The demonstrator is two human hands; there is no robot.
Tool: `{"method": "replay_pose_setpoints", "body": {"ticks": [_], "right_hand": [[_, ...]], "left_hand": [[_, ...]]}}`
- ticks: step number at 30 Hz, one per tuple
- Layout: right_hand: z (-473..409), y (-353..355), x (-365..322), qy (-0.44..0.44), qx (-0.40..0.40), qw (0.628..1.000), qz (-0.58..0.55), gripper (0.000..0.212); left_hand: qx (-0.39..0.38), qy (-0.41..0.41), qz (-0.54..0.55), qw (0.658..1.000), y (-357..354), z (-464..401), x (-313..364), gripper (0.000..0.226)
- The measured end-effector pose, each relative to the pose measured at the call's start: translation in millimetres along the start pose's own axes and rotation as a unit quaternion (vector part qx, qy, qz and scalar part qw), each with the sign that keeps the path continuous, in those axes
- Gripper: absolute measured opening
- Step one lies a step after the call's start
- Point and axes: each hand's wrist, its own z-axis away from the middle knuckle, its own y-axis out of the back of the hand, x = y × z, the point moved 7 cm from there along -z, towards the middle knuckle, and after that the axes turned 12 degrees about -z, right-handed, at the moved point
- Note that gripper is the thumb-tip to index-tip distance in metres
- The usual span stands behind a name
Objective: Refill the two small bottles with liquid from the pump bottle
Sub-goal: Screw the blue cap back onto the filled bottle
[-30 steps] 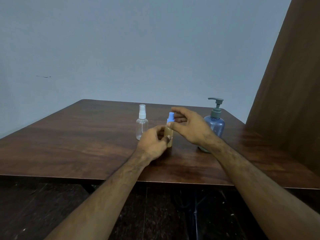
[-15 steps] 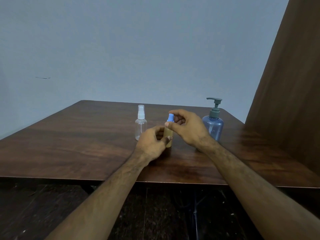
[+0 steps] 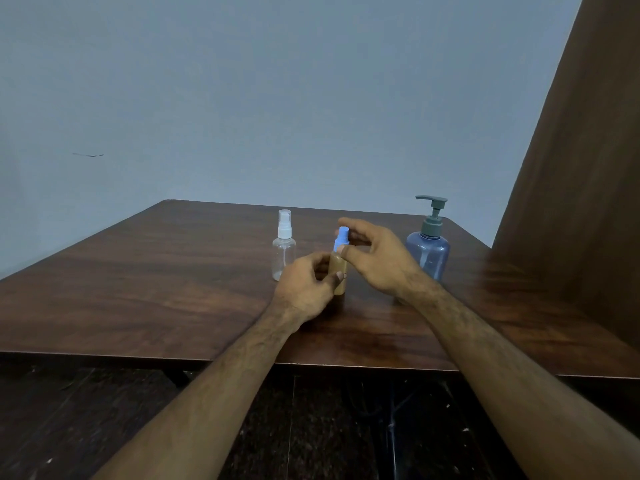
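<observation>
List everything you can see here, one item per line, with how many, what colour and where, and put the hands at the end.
pump bottle: one, translucent blue with a grey-green pump, on the table's right side.
clear spray bottle: one, clear with a white sprayer and clear cap, left of the hands.
amber spray bottle: one, amber with a blue top, standing between the hands.
table: one, dark brown wood.
wall: one, pale blue-grey, behind the table.
wooden panel: one, brown, far right.
floor: dark, below the table.
left hand: one, gripping the amber bottle's body.
right hand: one, fingers at the blue top.
</observation>
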Motion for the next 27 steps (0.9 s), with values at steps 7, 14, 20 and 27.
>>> {"method": "replay_pose_setpoints", "body": {"ticks": [7,14,20,27], "right_hand": [[-0.8,-1.2,0.6,0.002,0.01,1.0,-0.004,0.057],[-1.9,4.5,-0.8,0.009,0.027,0.999,-0.02,0.045],[-2.6,7.4,-0.5,0.0,0.032,0.999,-0.02,0.041],[-4.5,6.2,-0.6,-0.001,0.007,1.0,-0.003,0.029]], "left_hand": [[-0.012,-0.01,-0.006,1.0,-0.3,0.8,1.3,0.026],[-0.015,-0.013,-0.018,1.0,-2.7,-0.4,-0.5,0.017],[-0.025,-0.022,-0.046,0.998,-3.2,-0.6,1.2,0.028],[-0.009,0.016,0.005,1.0,-2.3,-2.0,-5.2,0.025]]}}
